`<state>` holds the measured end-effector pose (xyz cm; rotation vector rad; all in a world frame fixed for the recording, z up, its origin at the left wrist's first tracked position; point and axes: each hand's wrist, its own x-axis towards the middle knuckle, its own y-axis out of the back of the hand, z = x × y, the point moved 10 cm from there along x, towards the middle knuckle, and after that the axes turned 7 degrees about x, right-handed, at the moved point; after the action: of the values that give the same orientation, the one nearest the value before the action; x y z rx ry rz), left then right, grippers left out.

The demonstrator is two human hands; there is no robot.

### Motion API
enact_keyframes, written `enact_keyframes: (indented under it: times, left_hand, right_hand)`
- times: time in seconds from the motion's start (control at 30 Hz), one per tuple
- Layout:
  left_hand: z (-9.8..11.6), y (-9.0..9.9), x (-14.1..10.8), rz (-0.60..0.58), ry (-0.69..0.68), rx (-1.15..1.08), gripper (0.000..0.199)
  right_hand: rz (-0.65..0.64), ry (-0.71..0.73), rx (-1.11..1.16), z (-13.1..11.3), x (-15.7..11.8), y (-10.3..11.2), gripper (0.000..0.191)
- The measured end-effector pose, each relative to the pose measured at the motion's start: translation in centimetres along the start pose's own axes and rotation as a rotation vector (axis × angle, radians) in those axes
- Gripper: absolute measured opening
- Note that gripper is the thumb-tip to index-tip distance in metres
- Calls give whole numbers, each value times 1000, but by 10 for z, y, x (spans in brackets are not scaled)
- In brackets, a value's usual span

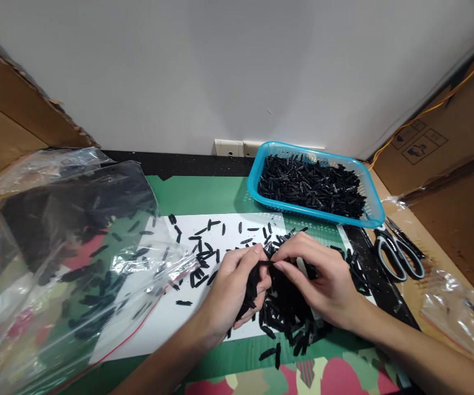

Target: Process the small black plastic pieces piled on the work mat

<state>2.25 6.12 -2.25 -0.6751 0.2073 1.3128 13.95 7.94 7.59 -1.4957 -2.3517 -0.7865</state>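
My left hand (237, 285) is closed around a clump of small black strips, some of them poking out below the palm. Between its thumb and forefinger and the fingertips of my right hand (319, 274), one thin black strip (265, 263) is pinched. Right under both hands lies a loose pile of black strips (290, 318), partly hidden by my fingers. More single strips are scattered over the white paper (138, 329) to the left. What exactly the strips are is too small to tell.
A blue plastic basket (315, 208) full of black strips stands at the back right. Scissors (397, 255) lie right of it, above a small clear bag (446, 312). A large clear zip bag (76, 263) with strips covers the left. Cardboard boxes (446, 142) flank both sides.
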Motion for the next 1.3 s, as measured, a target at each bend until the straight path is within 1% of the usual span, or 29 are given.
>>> enact_keyframes:
  times: [0.1,0.2,0.27,0.33,0.47,0.63,0.77,1.0,1.13,1.3]
  left_hand:
    - [3,-3,-2,-23,-17,-9,52]
    - [4,-5,-3,-47,-31,-19,51]
    - [5,-5,-2,-59,-51,-14,52]
    - [5,-4,-1,-62,-72,7,53]
    - [5,-1,0,-47,-111,74,55]
    - [8,-1,-1,-34,-159,152,52]
    - [7,-1,-2,-33,-155,159,51]
    - [5,-1,-1,-28,-123,136,53]
    - [7,-1,-1,-34,-145,154,52]
    - [8,1,-1,-25,-181,237,52]
  right_hand:
    - [26,-150,55,16,0,5,10]
    - [30,-327,144,34,-2,4,11]
    - [22,-405,195,42,-3,1,12]
    - [6,-443,237,45,-2,-3,14]
    - [-19,-462,283,46,-2,-9,15]
    - [-19,-485,310,47,-5,-10,15]
    - [-21,-478,276,45,-5,-10,13]
    - [-23,-477,290,46,-4,-11,14]
    - [-31,-479,282,46,-4,-11,14]
    - [-55,-496,309,46,-4,-13,17]
